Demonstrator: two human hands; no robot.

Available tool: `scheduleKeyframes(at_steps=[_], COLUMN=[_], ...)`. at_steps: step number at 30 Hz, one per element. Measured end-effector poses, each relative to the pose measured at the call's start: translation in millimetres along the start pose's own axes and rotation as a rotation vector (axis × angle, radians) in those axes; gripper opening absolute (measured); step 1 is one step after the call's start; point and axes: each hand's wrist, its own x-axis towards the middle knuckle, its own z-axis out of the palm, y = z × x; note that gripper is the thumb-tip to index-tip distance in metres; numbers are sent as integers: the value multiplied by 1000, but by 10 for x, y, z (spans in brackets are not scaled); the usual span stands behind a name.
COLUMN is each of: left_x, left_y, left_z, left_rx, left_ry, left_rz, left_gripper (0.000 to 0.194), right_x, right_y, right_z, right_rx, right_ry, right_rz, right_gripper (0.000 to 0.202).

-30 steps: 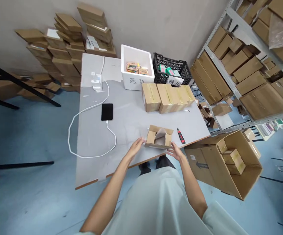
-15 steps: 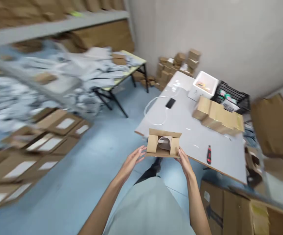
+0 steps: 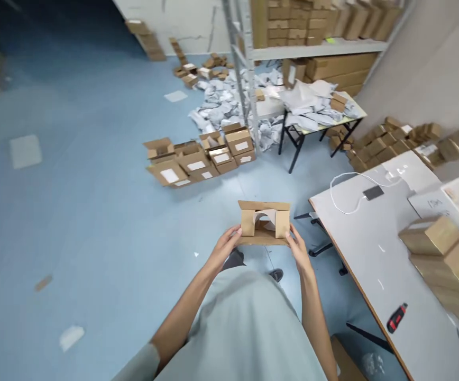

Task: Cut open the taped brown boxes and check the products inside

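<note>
A small open cardboard box (image 3: 247, 223) is held out in front of my body, its flaps spread and a curled white sheet (image 3: 262, 214) inside. My left hand (image 3: 226, 244) grips the box's left side, thumb near the side flap. On the opposite end, my right hand (image 3: 299, 248) has its thumb against the lower right corner. The fingers of both hands are partly hidden behind the cardboard. Below the box are the floor and my shoes.
A white table (image 3: 356, 233) on the right bears a phone (image 3: 373, 192), a red-black box cutter (image 3: 396, 317), stacked cartons (image 3: 447, 259) and a white bin (image 3: 451, 201). Open cartons (image 3: 198, 161) line the floor ahead. Behind them lie grey mailer bags (image 3: 221, 100) and a shelf rack (image 3: 317, 52).
My view has turned left, so the white table has shifted right and more floor shows. My left hand, open beside the box before, now grips it.
</note>
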Motion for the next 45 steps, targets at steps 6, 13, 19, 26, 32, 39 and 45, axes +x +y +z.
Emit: scheduleKeyframes(at_steps=[6,13,19,26,32,39,45], left_x=[304,686,1126,1899,3052,4467,5326], left_y=[15,37,38,371,984,1858,2419], left_z=[-1192,-2521,-3035,-3157,-3036,-2709,-2600], left_rx=[-124,-109,-159,-211,-188,-155,-78], left_ry=[70,127,218,201,192,174,252], left_rz=[78,68,6,-40,-129,-181,-122], left_gripper=[75,74,78,80,85,82,75], right_x=[663,1118,1559,2507,3744,5228,6272], right_y=[-95,-66,-118,-318,-538,-1123,-1569], right_z=[1319,2721,3400,3768,3870,3840,4037], right_rx=[-132,-180,-249,-241,-236,-237,-263], right_ry=[-98,-190,-232,-225,-163,-168,-172], right_rz=[2,130,208,207,254,266,279], right_gripper=[89,74,70,64,70,62,56])
